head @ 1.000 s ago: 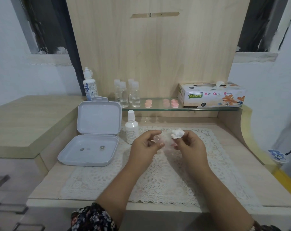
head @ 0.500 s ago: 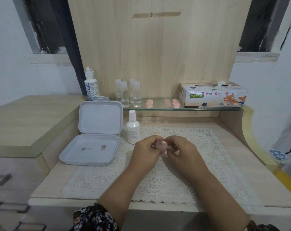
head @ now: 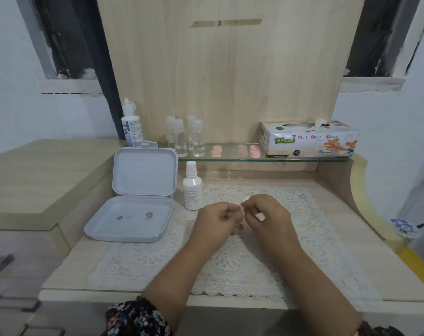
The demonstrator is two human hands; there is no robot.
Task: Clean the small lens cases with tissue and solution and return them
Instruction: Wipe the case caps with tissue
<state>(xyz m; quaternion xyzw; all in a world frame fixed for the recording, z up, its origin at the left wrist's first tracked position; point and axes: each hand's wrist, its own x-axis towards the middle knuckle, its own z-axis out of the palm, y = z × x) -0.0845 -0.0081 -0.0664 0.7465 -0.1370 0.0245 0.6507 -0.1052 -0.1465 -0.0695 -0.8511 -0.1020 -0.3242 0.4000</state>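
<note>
Wiping looks underway: left hand [head: 218,220] and right hand [head: 266,214] pinch a small lens case [head: 242,207] with tissue [head: 260,216] above the counter [head: 67,260]; next, return it to the glass shelf [head: 230,158]

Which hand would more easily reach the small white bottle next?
Probably the left hand: the white bottle stands just beyond it, on its side; the right hand would have to cross over.

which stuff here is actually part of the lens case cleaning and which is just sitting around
In use: small pink lens case and white tissue in the hands, small white solution bottle, pink cases on the glass shelf.

Lying about: open grey plastic box, clear vials, lace mat.
</note>
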